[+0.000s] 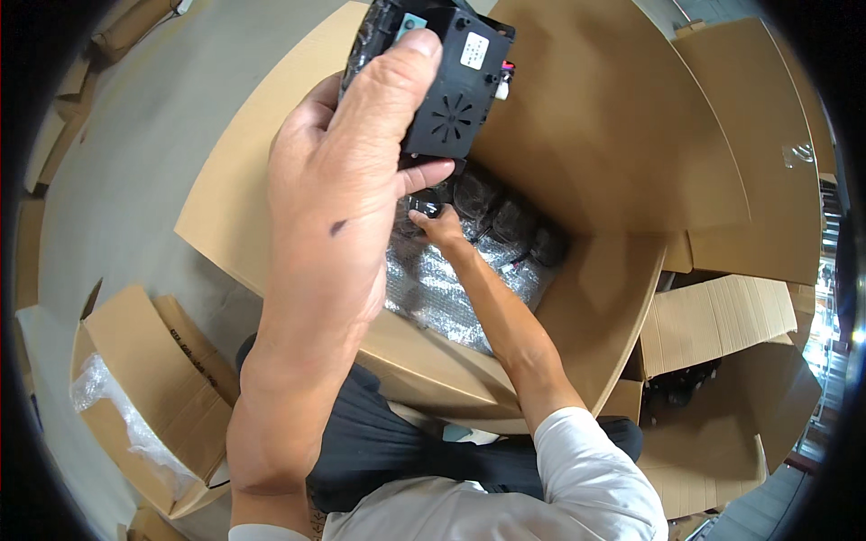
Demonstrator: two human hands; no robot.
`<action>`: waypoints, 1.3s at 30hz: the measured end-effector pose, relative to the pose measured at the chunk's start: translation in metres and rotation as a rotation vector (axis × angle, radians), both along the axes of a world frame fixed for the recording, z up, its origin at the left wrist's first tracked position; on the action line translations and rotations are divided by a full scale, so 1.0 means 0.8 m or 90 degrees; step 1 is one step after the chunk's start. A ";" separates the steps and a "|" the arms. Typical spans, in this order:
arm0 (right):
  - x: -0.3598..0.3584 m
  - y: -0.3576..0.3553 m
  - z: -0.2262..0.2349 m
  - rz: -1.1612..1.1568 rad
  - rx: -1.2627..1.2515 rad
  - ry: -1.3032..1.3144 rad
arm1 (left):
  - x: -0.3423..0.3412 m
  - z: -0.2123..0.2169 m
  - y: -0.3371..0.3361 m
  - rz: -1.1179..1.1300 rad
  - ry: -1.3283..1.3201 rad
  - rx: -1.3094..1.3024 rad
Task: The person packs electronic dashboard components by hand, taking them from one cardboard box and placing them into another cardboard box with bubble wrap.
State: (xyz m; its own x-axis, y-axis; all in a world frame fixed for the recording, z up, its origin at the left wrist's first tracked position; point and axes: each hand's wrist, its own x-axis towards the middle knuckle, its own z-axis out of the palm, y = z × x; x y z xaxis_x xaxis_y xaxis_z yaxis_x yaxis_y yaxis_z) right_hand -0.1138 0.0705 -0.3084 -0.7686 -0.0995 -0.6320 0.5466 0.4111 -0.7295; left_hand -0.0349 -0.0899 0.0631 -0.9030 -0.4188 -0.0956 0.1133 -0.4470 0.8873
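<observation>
My left hand (352, 153) is raised close in front of me. It is closed around a boxy black plastic unit (469, 90), which has a white label, a round slotted vent and a small white connector at its side. Part of the unit runs out of the top of the view. Below, my right hand (440, 225) reaches inside a large open cardboard box (586, 108), with thumb and fingers closed on a dark plastic unit (426, 206) beside several similar ones. My left wrist and fingers hide part of the box's inside.
Clear bubble wrap (433, 279) lies in the large box under the units. At lower left stands a smaller open carton (162, 361) with bubble wrap sticking out. Another open carton (704, 424) with dark items is at my right. More cartons stand along both sides.
</observation>
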 end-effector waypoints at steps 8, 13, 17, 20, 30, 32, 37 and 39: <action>0.015 -0.007 0.052 0.226 0.386 0.174 | -0.008 -0.012 0.013 -0.030 -0.043 0.035; -0.004 0.031 0.161 -0.008 0.097 0.588 | -0.011 -0.013 0.017 -0.038 -0.102 0.094; 0.013 0.048 0.322 0.182 0.014 0.946 | -0.019 -0.031 0.029 -0.067 -0.081 0.070; 0.030 0.016 0.378 0.333 0.093 1.021 | -0.015 -0.040 0.037 -0.203 -0.100 -0.083; 0.003 0.121 0.086 -0.184 -0.405 -0.221 | -0.019 -0.036 0.047 -0.140 -0.092 -0.153; 0.020 0.142 0.036 -0.210 -0.458 -0.248 | -0.020 -0.036 0.051 -0.136 -0.106 -0.174; 0.031 0.159 -0.009 -0.242 -0.472 -0.204 | -0.018 -0.037 0.047 -0.130 -0.095 -0.175; 0.045 0.161 -0.017 -0.256 -0.485 -0.126 | -0.018 -0.040 0.047 -0.125 -0.093 -0.177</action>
State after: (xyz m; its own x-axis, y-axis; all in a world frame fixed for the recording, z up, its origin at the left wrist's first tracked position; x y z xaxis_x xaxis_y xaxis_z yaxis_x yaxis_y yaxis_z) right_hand -0.0775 0.1996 -0.3222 -0.7191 -0.2933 -0.6300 0.6909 -0.3989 -0.6030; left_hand -0.0492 -0.0527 0.0314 -0.9539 -0.2674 -0.1363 -0.0871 -0.1880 0.9783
